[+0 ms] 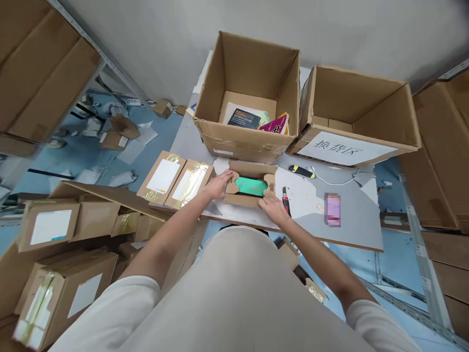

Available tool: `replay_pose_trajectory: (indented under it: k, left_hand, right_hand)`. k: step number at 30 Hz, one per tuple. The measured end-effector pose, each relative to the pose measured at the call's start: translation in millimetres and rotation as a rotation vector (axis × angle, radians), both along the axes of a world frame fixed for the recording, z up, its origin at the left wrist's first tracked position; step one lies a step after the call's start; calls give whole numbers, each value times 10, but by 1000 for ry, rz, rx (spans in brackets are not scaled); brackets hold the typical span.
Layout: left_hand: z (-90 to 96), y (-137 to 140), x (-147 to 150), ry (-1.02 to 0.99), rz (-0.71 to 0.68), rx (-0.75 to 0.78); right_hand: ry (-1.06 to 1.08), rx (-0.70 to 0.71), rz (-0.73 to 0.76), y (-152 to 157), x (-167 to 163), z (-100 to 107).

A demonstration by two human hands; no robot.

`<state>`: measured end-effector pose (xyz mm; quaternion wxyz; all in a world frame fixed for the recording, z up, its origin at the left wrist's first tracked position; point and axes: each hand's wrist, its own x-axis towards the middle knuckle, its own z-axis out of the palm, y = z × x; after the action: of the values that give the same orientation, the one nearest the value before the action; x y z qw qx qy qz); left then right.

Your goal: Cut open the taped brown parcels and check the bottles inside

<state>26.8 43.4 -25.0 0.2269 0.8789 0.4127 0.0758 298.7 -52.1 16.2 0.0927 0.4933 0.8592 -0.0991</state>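
Observation:
A small open cardboard box (242, 199) sits on the table in front of me, its flaps folded out. Inside it lies a flat green item (251, 187), partly covered by the side flaps, so its kind is unclear. My left hand (219, 185) grips the box at its left side, fingers at the upper left corner. At the front right corner, my right hand (274, 209) has its fingers bent around the front flap. A red and black utility knife (286, 200) lies just right of the box.
Behind stand a large carton (245, 139) with several books and another carton (361, 115) bearing a handwritten sign. Two taped parcels (176, 178) lie left. A yellow-black cutter (302, 171) and a blurred pink item (332, 210) lie right. A parcel-filled carton (106, 198) stands lower left.

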Motion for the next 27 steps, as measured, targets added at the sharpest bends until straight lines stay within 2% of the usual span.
replay_pose_trajectory:
  k: [3,6,8,10,11,14,16,19,21,24,27]
  left_hand:
    - [61,-5,-37,24,-66,-21]
    - [284,4,-77,180,-130,-67]
    - [476,-9,-28,239,-140,-77]
    - [642,-38,117,215,-151,-67]
    - [703,-52,219,221,-177,-72]
    - [798,-57,555,417,-187,-160]
    - [821,-31,735,504,-151,-178]
    - [844,-8,871,570,-122,-139]
    - [848,-35,864,626,-107,-59]
    - [792,-131,705,610,-8,76]
    - [643,-247,433,479,106,102]
  right_hand:
    - [51,-6,23,-264,-25,-51]
    - [194,-56,-13,-248,40,-11]
    - [238,-29,-91,-73,65,75]
    - [173,-37,-95,183,29,186]
    - [97,-92,-60,319,-12,243]
    - [-161,-310,11,660,-182,387]
    - [-236,-356,16,782,-281,448]
    - [-291,-327,26,798,-337,497]
    - [-323,-264,18,727,-301,514]
    - [-319,-86,-44,550,-142,478]
    - [-249,20,-201,329,85,300]
